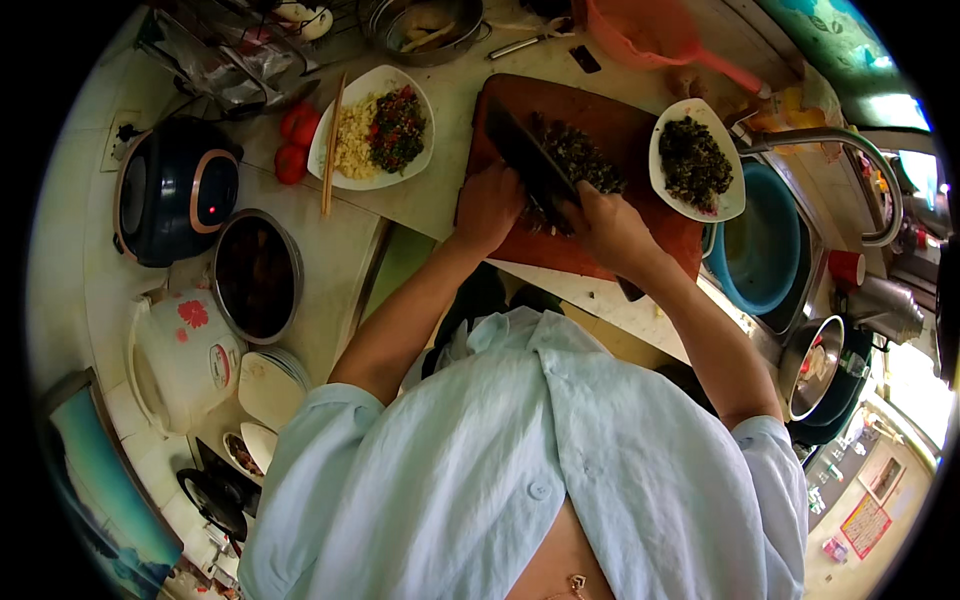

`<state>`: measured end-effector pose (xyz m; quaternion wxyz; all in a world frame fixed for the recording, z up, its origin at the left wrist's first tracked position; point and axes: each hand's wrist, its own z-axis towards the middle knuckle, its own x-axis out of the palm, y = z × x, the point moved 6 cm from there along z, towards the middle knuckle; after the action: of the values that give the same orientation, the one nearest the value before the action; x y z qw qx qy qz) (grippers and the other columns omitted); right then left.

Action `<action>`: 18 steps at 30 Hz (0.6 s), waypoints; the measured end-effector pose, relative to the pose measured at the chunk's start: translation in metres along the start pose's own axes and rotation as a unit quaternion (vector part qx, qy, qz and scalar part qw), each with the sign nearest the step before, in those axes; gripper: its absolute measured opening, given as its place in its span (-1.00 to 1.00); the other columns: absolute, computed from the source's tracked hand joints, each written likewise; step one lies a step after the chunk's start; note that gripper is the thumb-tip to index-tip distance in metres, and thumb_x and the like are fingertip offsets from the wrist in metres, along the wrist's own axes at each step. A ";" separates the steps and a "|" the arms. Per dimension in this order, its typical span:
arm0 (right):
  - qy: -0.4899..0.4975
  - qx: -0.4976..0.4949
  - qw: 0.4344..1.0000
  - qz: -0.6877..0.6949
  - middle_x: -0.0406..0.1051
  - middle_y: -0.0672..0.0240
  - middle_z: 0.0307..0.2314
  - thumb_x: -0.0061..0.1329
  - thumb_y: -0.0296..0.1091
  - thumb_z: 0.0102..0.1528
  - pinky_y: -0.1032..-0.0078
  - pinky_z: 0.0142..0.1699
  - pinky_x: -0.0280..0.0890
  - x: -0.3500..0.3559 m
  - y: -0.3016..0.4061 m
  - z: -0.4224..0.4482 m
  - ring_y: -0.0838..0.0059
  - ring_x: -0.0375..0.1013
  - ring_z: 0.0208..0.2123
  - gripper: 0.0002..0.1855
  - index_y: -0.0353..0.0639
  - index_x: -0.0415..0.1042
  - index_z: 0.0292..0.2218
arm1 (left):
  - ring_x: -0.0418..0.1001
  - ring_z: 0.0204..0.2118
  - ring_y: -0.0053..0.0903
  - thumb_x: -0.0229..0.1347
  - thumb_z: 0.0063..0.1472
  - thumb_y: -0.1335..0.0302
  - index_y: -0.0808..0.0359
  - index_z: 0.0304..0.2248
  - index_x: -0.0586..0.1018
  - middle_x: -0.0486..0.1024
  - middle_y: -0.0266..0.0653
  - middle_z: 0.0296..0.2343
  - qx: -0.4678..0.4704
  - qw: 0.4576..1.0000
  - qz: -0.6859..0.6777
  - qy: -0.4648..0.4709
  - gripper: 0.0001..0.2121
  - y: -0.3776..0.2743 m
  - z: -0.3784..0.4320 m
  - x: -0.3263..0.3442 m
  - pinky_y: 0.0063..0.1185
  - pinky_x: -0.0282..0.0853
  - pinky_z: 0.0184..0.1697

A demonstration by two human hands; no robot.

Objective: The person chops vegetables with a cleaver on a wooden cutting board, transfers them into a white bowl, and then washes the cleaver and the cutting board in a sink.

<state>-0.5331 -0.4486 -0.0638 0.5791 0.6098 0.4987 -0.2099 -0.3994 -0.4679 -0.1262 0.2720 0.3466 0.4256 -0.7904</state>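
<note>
My right hand (611,229) grips a dark-bladed kitchen cleaver (529,154), its handle end showing below the wrist. The blade slants across a reddish-brown wooden cutting board (517,247). Beyond the blade lies a heap of finely chopped dark greens (581,154), with more bits near its lower edge. Curled fingers of my left hand (489,206) rest at the board's left side, close to the blade; what they touch is hidden. A white dish of chopped dark greens (694,165) overlaps the board's right edge.
At left, a white dish (420,165) holds minced garlic and chopped peppers, with chopsticks (334,142) across its rim. Two tomatoes (296,135), a rice cooker (176,191) and a metal pot (259,274) stand further left. Right are a blue basin (757,240) and a faucet (825,136).
</note>
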 end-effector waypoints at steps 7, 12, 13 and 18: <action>-0.062 0.000 0.996 0.065 0.34 -0.02 -0.64 -0.20 -0.24 0.05 0.16 -0.47 0.23 0.022 -0.010 0.018 -0.06 0.34 -0.55 -0.76 -0.27 0.19 -0.43 | 0.29 -0.43 -0.27 0.03 -0.05 0.45 0.26 -0.48 0.32 0.28 -0.16 -0.49 -0.003 0.998 0.057 0.014 -0.86 -0.002 -0.001 0.004 -0.35 0.21 -0.41; -0.022 0.067 0.975 0.211 0.29 0.14 -0.75 -0.21 -0.28 0.08 0.40 -0.63 0.20 -0.044 -0.034 -0.009 0.27 0.31 -0.73 -0.78 -0.27 0.21 -0.46 | 0.26 -0.19 -0.36 0.06 -0.01 0.35 0.25 -0.33 0.37 0.31 -0.21 -0.30 0.064 0.997 0.031 -0.015 -0.75 -0.029 -0.001 -0.006 -0.33 0.09 -0.11; -0.003 0.116 0.956 0.269 0.26 0.22 -0.79 -0.21 -0.29 0.09 0.49 -0.68 0.18 -0.057 -0.038 -0.016 0.40 0.28 -0.79 -0.78 -0.28 0.21 -0.46 | 0.24 -0.14 -0.37 0.06 0.00 0.33 0.25 -0.32 0.38 0.31 -0.22 -0.27 0.103 0.994 0.030 0.002 -0.74 -0.040 -0.001 -0.001 -0.32 0.05 -0.06; -0.046 0.070 0.969 0.232 0.18 0.46 -0.80 -0.28 -0.30 0.14 0.67 -0.71 0.07 -0.096 -0.049 -0.025 0.70 0.15 -0.82 -0.80 -0.22 0.20 -0.46 | 0.13 0.00 -0.41 0.02 0.04 0.28 0.25 -0.31 0.41 0.31 -0.28 -0.20 0.198 0.978 0.040 0.049 -0.74 -0.101 0.027 0.055 -0.23 -0.15 0.09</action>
<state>-0.6227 -0.4689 -0.0019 0.5899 0.7377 0.3006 -0.1325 -0.5149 -0.4493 -0.1091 0.2084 0.4488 0.2596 -0.8293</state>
